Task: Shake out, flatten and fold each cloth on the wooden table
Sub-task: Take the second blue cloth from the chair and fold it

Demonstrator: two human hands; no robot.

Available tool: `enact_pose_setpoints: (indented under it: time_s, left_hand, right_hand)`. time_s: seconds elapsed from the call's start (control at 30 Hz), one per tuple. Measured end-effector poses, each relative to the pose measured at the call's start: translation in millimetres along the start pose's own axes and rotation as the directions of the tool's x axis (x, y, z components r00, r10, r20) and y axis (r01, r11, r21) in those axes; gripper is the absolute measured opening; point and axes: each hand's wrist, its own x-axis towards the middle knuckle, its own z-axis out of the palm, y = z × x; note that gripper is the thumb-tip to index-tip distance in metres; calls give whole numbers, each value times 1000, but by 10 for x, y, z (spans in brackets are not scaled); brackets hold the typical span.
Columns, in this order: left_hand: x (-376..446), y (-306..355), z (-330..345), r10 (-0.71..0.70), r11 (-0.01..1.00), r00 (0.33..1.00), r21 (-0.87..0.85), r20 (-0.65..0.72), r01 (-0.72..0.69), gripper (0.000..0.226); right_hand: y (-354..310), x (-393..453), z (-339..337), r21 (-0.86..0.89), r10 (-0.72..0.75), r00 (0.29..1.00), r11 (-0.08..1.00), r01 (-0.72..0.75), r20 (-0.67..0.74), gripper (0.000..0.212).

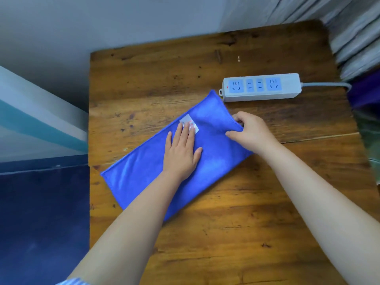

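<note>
Blue cloth (207,157) lies folded, diagonal on tabletop (236,233). Left hand (182,152) flat, pressing its middle; right hand (249,130) pinches the right edge. Likely soft, light, limp; best gripped at corners.

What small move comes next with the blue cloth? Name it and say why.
Probably lift the gripped edge and fold it over toward the left hand. The cloth already lies as a long flat strip on the table, the left hand presses flat on its middle, and the right hand pinches its end by the power strip.
</note>
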Motion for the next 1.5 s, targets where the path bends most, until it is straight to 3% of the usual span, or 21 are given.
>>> enact_pose_setpoints:
  time_s: [0.17, 0.27, 0.37, 0.43, 0.5, 0.53, 0.57, 0.6, 0.63, 0.67, 0.73, 0.77, 0.9, 0.97, 1.07, 1.17, 1.23, 1.3, 1.5]
  left_hand:
    - [-140, -204, -50, 153, 988, 988, -26, -1, -153, 59]
    - [-147, -411, -118, 228, 972, 973, -51, -39, -230, 55]
    - [-307, -706, -225, 362, 926, 928, -79, -87, -369, 44]
    - [-430, -941, -221, 320, 927, 933, -148, -166, -344, 35]
    - [-583, -1120, -274, 154, 932, 963, -291, -221, -216, 31]
    - [-642, -1190, -291, 5, 877, 978, -468, -209, -105, 30]
    - [-704, -1256, -327, -151, 743, 979, -669, -136, 22, 28]
    - [-747, -1284, -365, -259, 514, 965, -851, -39, 103, 24]
    - [-782, -1297, -402, -305, 271, 949, -949, 73, 160, 20]
    - [-821, -1318, -419, -312, 105, 934, -971, 173, 214, 19]
    - [-890, -1334, -377, -257, -26, 924, -958, 284, 287, 27]
    - [-935, -1346, -332, -245, -37, 925, -956, 290, 290, 39]
    - [-925, -1378, -148, -296, 65, 926, -962, 236, 266, 72]
    - [-912, -1394, -125, -307, 52, 922, -963, 236, 264, 82]
    - [-926, -1349, -163, -315, 70, 918, -958, 243, 277, 62]
    - [-900, -1373, -172, -307, 309, 941, -921, 139, 237, 56]
    - [-865, -1384, -195, -321, 388, 943, -896, 87, 215, 46]
    - [-844, -1417, -230, -333, 380, 940, -902, 73, 205, 34]
    - [-819, -1688, -401, -310, 347, 951, -933, -14, 100, 25]
  right_hand:
    - [-274, -221, 66, 57, -176, 974, 984, 170, 140, 10]
    - [-449, -360, 209, 88, -215, 959, 975, 202, 185, 31]
    - [-598, -527, 429, 133, -224, 954, 971, 200, 199, 35]
    - [-646, -620, 605, 150, -226, 953, 969, 198, 201, 28]
    - [-698, -718, 829, 133, -225, 953, 971, 200, 202, 19]
    - [-724, -760, 940, 110, -223, 953, 973, 204, 203, 20]
    - [-758, -801, 1057, 76, -225, 953, 974, 214, 202, 25]
    - [-767, -825, 1167, 27, -228, 953, 973, 227, 197, 31]
    - [-766, -849, 1275, -36, -241, 952, 967, 252, 189, 34]
    - [-765, -876, 1389, -94, -258, 949, 956, 278, 182, 31]
    - [-742, -935, 1559, -172, -275, 948, 938, 300, 159, 11]
    - [-742, -977, 1636, -199, -284, 946, 929, 312, 157, 5]
    - [-660, -1182, 1800, -245, -422, 889, 856, 455, 180, 13]
    - [-530, -1284, 1818, -294, -500, 846, 793, 533, 184, 24]
    - [-326, -1412, 1785, -402, -540, 822, 722, 563, 180, 45]
    - [-246, -1489, 1749, -574, -521, 836, 636, 517, 176, 64]
    - [-205, -1493, 1753, -646, -545, 830, 592, 482, 119, 48]
    - [-231, -1438, 1711, -648, -595, 799, 575, 500, 88, 28]
    - [-379, -1315, 1696, -565, -752, 655, 512, 647, 69, 33]
